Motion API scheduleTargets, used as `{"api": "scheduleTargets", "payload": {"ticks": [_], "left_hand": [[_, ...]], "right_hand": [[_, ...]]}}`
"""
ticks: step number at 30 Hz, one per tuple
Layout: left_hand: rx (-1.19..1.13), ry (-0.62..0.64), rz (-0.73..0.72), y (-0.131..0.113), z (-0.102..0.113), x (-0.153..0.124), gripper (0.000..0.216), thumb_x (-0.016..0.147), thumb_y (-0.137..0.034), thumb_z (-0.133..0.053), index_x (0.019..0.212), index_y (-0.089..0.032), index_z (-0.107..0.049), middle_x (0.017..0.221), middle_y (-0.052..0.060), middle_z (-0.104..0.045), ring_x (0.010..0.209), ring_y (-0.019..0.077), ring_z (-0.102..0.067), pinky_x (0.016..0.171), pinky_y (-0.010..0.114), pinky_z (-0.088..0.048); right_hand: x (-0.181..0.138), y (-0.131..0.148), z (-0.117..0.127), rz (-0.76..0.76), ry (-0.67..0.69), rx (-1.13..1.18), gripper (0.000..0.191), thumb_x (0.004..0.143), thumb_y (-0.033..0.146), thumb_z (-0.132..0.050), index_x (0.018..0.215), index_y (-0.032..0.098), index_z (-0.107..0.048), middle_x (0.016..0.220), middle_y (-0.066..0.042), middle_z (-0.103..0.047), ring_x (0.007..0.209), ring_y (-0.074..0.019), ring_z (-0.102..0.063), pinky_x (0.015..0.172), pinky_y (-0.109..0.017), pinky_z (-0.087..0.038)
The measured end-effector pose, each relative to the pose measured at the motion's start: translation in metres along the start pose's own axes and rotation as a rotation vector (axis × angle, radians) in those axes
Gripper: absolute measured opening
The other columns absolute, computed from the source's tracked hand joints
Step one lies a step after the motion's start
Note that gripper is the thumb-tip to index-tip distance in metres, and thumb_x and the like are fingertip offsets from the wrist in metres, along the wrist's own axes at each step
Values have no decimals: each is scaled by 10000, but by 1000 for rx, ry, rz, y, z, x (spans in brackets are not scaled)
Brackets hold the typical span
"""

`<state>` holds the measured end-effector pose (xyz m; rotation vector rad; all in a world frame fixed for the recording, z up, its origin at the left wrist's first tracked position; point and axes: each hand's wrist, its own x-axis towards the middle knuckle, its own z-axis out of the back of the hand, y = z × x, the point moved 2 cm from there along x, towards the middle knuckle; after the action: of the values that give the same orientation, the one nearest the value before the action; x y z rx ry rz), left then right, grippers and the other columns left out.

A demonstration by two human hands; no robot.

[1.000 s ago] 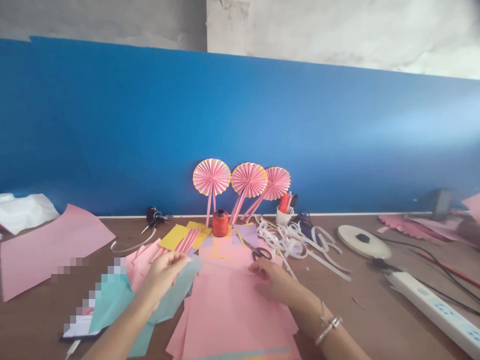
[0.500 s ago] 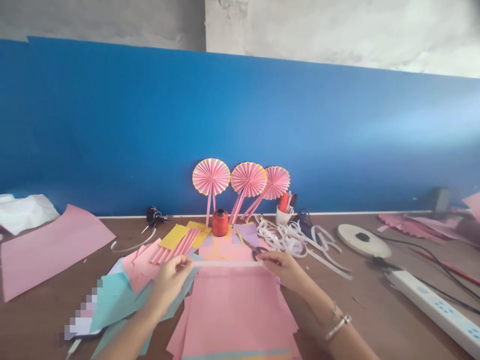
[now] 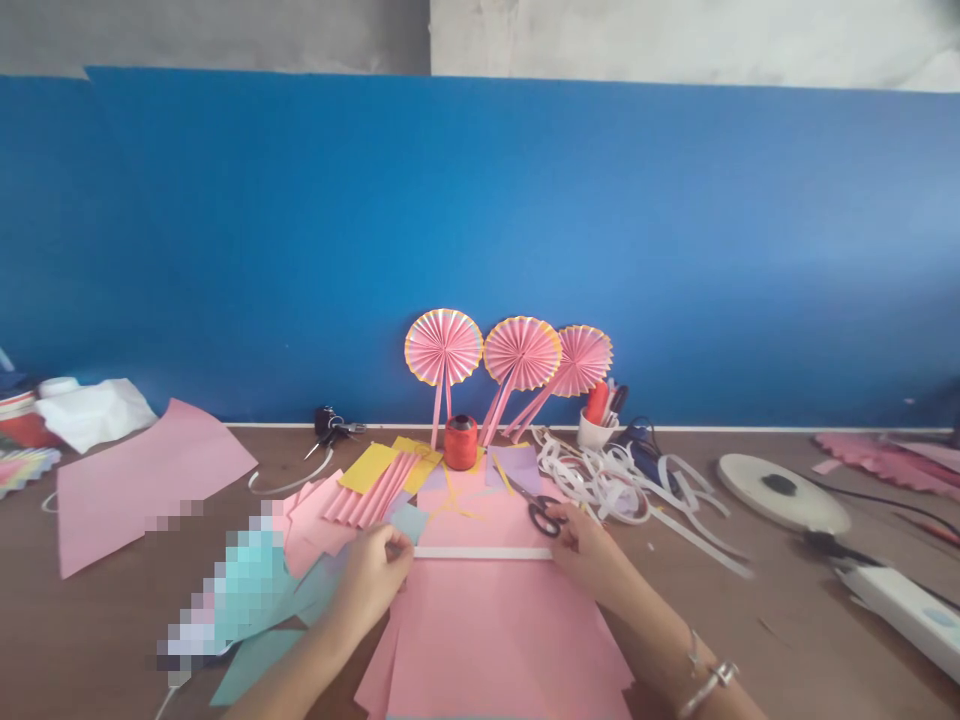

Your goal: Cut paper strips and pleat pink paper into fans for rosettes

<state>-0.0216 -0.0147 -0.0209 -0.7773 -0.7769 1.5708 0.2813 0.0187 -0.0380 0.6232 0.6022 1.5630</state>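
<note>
Fingertips of the left hand (image 3: 375,580) and right hand (image 3: 592,552) pinched on opposite ends of a white strip (image 3: 484,552) lying along the far edge of the pink sheet (image 3: 495,630); scissors (image 3: 541,510) just beyond, orange thread spool (image 3: 460,442) farther.

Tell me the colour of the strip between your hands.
White; the strip shows best in the head view.

A single head-worn view looks forward and down, close over the table (image 3: 750,640).
</note>
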Motion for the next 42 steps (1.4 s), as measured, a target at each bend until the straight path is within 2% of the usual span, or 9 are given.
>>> {"api": "scheduleTargets", "payload": {"ticks": [7, 11, 20, 42], "left_hand": [[101, 12, -14, -4, 2, 0, 99, 707, -151, -482, 629, -194, -525, 597, -26, -579, 542, 153, -608, 585, 251, -447], [170, 20, -23, -5, 2, -1, 114, 722, -137, -473, 641, -191, -532, 575, -30, -581, 552, 157, -621, 597, 248, -439], [150, 39, 56, -9, 3, 0, 123, 757, -131, -468, 666, -195, -518, 490, -69, -534, 480, 142, -607, 524, 222, -409], [218, 34, 33, -10, 2, 1, 142, 748, -115, -474, 644, -199, -524, 509, -60, -546, 501, 142, -607, 559, 224, -415]], "right_hand": [[-3, -3, -2, 19, 7, -84, 438, 592, 120, -455, 1006, 199, -573, 592, 49, -535, 633, -159, -508, 621, -255, -340], [-4, -3, -2, 7, 28, -109, 431, 606, 139, -462, 1019, 204, -567, 609, 47, -546, 628, -161, -511, 613, -256, -336], [-5, -5, -4, -38, 10, -107, 433, 610, 124, -464, 1012, 205, -603, 658, 25, -591, 670, -169, -544, 623, -245, -358], [-9, 10, 1, -68, 0, -202, 438, 608, 95, -473, 1006, 207, -618, 673, 21, -580, 663, -162, -535, 625, -235, -346]]}}
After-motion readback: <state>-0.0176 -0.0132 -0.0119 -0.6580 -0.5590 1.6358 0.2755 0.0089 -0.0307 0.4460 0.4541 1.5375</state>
